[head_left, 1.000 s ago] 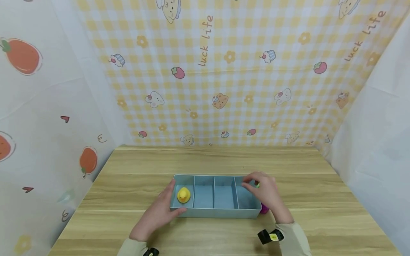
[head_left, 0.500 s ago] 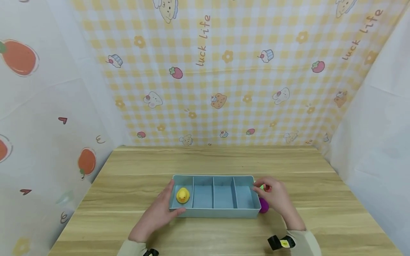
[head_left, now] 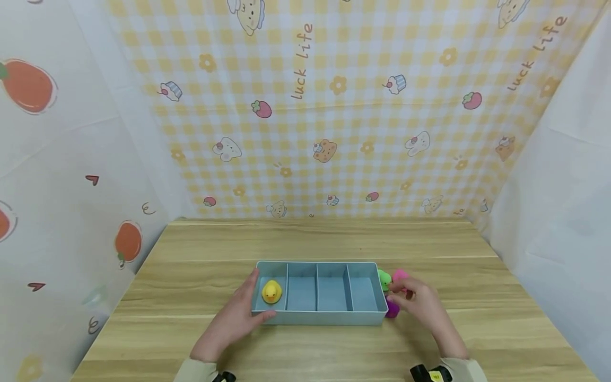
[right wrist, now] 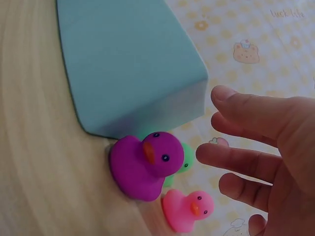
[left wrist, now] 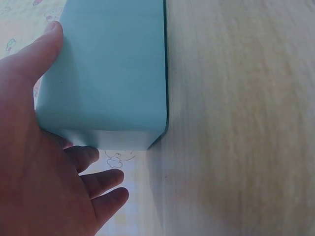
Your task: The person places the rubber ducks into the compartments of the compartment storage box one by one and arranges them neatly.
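A light blue box [head_left: 329, 318] with several compartments sits lengthwise on the table, a yellow rubber duck [head_left: 271, 292] in its leftmost one. My left hand [head_left: 231, 321] rests on the box's left end, thumb along the front wall and fingers along the end wall; in the left wrist view the lower fingers hang free. By the right end wall stand a purple rubber duck [right wrist: 142, 167], a green one [head_left: 384, 279] partly hidden behind it in the right wrist view, and a pink one [head_left: 400, 274]. My right hand [head_left: 425, 307] hovers beside these ducks, fingers loosely bent, holding nothing.
The wooden table [head_left: 315, 239] reaches back to a yellow checked cloth [head_left: 343, 122] hanging as a wall. White printed cloth [head_left: 95, 212] closes the left side and plain white cloth [head_left: 563, 212] the right. Dark straps [head_left: 431, 374] circle both wrists.
My right hand has moved right and toward me, from above the rightmost compartment to beside the ducks, uncovering the green and pink ones. The left hand keeps its place on the box.
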A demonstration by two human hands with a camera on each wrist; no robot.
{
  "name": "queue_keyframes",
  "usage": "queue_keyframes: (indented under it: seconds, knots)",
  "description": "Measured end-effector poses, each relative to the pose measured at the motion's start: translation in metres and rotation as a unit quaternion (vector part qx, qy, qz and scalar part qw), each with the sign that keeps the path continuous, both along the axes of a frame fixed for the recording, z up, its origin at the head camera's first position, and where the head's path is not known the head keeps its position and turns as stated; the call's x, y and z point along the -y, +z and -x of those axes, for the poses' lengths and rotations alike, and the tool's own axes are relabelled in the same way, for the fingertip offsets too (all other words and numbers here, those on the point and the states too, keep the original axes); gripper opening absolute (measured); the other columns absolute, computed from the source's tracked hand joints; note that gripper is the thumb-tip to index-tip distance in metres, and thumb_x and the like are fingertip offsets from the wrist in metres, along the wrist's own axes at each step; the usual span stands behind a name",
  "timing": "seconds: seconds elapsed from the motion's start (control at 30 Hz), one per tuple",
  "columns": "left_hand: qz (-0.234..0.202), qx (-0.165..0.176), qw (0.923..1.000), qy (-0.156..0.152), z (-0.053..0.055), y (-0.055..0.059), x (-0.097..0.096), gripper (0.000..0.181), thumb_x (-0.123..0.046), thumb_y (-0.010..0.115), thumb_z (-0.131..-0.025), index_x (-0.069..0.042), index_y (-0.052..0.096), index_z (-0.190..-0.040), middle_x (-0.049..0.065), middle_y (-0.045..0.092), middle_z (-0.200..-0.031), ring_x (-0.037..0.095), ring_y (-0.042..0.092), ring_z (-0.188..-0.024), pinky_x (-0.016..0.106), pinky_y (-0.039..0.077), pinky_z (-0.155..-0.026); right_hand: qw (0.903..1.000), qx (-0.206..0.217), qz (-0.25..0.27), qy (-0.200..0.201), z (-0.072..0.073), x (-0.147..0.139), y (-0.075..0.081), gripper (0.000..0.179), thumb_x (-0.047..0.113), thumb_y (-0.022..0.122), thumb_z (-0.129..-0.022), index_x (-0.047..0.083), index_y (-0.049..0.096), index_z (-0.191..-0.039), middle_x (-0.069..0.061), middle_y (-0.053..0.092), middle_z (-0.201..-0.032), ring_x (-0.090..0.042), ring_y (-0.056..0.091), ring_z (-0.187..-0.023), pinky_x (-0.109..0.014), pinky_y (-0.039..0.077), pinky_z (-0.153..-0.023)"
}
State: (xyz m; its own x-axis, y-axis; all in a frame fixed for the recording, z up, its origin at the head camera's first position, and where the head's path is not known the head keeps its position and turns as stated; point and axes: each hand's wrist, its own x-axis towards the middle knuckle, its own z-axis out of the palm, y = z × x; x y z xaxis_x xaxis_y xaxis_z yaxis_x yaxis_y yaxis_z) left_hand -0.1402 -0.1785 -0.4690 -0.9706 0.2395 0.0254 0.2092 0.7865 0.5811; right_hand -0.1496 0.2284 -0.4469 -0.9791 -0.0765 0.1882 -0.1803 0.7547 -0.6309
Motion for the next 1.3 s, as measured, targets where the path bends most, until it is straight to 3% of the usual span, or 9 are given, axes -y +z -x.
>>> queue_keyframes:
  seconds: [0.23, 0.4, 0.63, 0.97, 1.3]
  knots:
    - [-0.003, 0.002, 1.0000, 0.003, 0.000, 0.001, 0.000, 0.107, -0.055, 0.069, -0.080, -0.006, 0.009, -0.154, 0.017, 0.020, -0.157, 0.039, 0.030, -0.140, 0.054, 0.032, -0.111, 0.9992, 0.039, -0.010, 0.001, -0.006, -0.006, -0.013, 0.026, 0.018, 0.080, -0.074, 0.012, 0.072, -0.098, -0.002, 0.068, -0.098, -0.014, 0.057, -0.082, -0.021, 0.048, -0.066]
    - [-0.003, 0.002, 1.0000, 0.001, 0.000, 0.001, -0.001, 0.107, -0.055, 0.069, -0.080, -0.006, 0.010, -0.154, 0.016, 0.019, -0.158, 0.038, 0.030, -0.140, 0.053, 0.032, -0.111, 0.9995, 0.031, -0.009, 0.001, -0.008, -0.006, -0.021, 0.032, 0.017, 0.082, -0.072, 0.011, 0.072, -0.101, -0.008, 0.068, -0.109, -0.024, 0.063, -0.097, -0.034, 0.055, -0.078]
    - [-0.002, 0.005, 1.0000, 0.000, 0.001, 0.001, -0.001, 0.107, -0.055, 0.068, -0.080, -0.008, 0.008, -0.154, 0.016, 0.018, -0.158, 0.038, 0.029, -0.141, 0.054, 0.032, -0.111, 0.9994, 0.028, -0.022, 0.000, -0.009, -0.006, -0.029, 0.037, 0.017, 0.084, -0.069, 0.016, 0.072, -0.104, -0.008, 0.067, -0.112, -0.031, 0.062, -0.106, -0.048, 0.053, -0.087]
    - [-0.006, 0.013, 0.9999, 0.001, 0.003, 0.001, 0.000, 0.109, -0.059, 0.066, -0.079, -0.008, 0.006, -0.154, 0.017, 0.018, -0.158, 0.039, 0.029, -0.141, 0.054, 0.031, -0.111, 0.9977, 0.067, 0.000, 0.009, -0.008, -0.006, -0.032, 0.041, 0.016, 0.084, -0.068, 0.015, 0.071, -0.107, -0.007, 0.066, -0.112, -0.022, 0.064, -0.100, -0.030, 0.057, -0.079]
    - [-0.011, 0.012, 0.9999, 0.000, 0.002, 0.001, 0.000, 0.108, -0.056, 0.068, -0.080, -0.007, 0.007, -0.154, 0.018, 0.019, -0.157, 0.039, 0.029, -0.140, 0.054, 0.032, -0.111, 0.9973, 0.073, -0.003, 0.008, -0.009, -0.006, -0.034, 0.044, 0.014, 0.084, -0.067, 0.015, 0.070, -0.109, -0.007, 0.067, -0.113, -0.022, 0.064, -0.100, -0.029, 0.057, -0.079]
